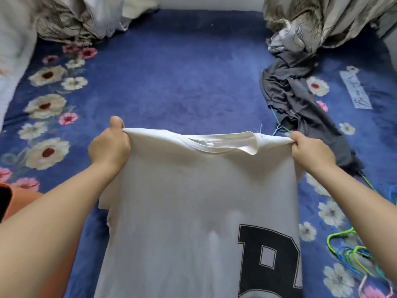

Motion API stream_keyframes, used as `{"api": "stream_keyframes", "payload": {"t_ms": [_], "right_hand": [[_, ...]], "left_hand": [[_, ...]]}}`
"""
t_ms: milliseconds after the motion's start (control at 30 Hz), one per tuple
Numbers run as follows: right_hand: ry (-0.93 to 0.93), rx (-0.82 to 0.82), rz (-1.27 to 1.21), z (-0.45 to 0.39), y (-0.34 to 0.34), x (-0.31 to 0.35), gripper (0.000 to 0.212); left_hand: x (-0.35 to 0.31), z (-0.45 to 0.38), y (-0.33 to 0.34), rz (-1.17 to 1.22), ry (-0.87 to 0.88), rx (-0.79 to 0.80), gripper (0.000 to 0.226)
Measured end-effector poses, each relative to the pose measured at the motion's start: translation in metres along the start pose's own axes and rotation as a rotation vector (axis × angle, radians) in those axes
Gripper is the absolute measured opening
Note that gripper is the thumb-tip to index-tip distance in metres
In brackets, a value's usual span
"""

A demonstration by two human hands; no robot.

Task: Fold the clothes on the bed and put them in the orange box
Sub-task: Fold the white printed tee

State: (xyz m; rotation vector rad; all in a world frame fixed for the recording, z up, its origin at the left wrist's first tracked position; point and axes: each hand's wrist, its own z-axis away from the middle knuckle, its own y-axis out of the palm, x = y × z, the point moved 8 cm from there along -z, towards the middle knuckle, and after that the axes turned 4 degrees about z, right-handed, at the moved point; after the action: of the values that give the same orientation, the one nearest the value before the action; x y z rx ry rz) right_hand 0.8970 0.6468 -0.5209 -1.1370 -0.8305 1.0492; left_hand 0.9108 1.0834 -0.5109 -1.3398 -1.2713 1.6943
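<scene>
A white T-shirt with a large black letter on it hangs stretched between my hands above the blue flowered bed. My left hand grips its left shoulder, and my right hand grips its right shoulder. The collar faces away from me. A dark grey garment lies crumpled on the bed at the right. Part of the orange box shows at the lower left, mostly hidden behind my left arm.
Crumpled patterned bedding is heaped at the far left, and another heap of bedding at the far right. Several green and blue wire hangers lie on the bed at the lower right. A white wall runs along the left side.
</scene>
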Motion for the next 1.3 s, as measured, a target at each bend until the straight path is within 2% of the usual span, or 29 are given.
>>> {"api": "stream_keyframes", "payload": {"t_ms": [100, 167, 200, 233, 300, 333, 433, 567, 700, 900, 1033, 1200, 1300], "right_hand": [[-0.023, -0.285, -0.062, -0.020, 0.000, 0.004, 0.032], [-0.026, -0.387, -0.123, -0.033, 0.018, 0.009, 0.039], [0.002, -0.337, -0.145, -0.043, 0.036, 0.011, 0.038], [0.057, -0.219, -0.171, -0.054, 0.064, 0.011, 0.037], [0.135, 0.018, -0.226, -0.062, 0.117, 0.011, 0.047], [0.127, 0.073, -0.232, -0.060, 0.137, 0.012, 0.053], [0.038, 0.058, -0.126, -0.036, 0.171, 0.013, 0.057], [-0.006, -0.026, -0.091, -0.005, 0.184, -0.004, 0.056], [-0.038, -0.120, -0.168, 0.025, 0.185, -0.020, 0.076], [0.008, -0.050, -0.288, 0.103, 0.220, -0.049, 0.081], [0.147, 0.078, -0.300, 0.163, 0.231, -0.071, 0.071], [0.272, 0.342, -0.317, 0.243, 0.249, -0.089, 0.053], [0.290, 0.440, -0.320, 0.270, 0.260, -0.098, 0.047]], "left_hand": [[-0.005, -0.019, 0.007, -0.017, 0.138, -0.183, 0.042], [0.001, -0.031, 0.027, -0.023, 0.125, -0.186, 0.045], [0.006, -0.035, 0.044, -0.043, 0.087, -0.132, 0.042], [0.013, -0.037, 0.067, -0.078, 0.022, -0.030, 0.041], [0.029, -0.028, 0.112, -0.115, -0.096, 0.145, 0.054], [0.035, -0.019, 0.129, -0.122, -0.122, 0.184, 0.058], [0.051, 0.016, 0.164, -0.207, -0.089, 0.206, 0.052], [0.061, 0.050, 0.173, -0.209, -0.021, 0.124, 0.047], [0.069, 0.086, 0.179, -0.207, 0.043, 0.206, 0.051], [0.096, 0.158, 0.186, -0.231, 0.166, 0.291, 0.054], [0.116, 0.215, 0.177, -0.162, 0.042, 0.278, 0.060], [0.168, 0.282, 0.159, -0.185, -0.346, 0.307, 0.071], [0.171, 0.317, 0.155, -0.191, -0.344, 0.343, 0.069]]}}
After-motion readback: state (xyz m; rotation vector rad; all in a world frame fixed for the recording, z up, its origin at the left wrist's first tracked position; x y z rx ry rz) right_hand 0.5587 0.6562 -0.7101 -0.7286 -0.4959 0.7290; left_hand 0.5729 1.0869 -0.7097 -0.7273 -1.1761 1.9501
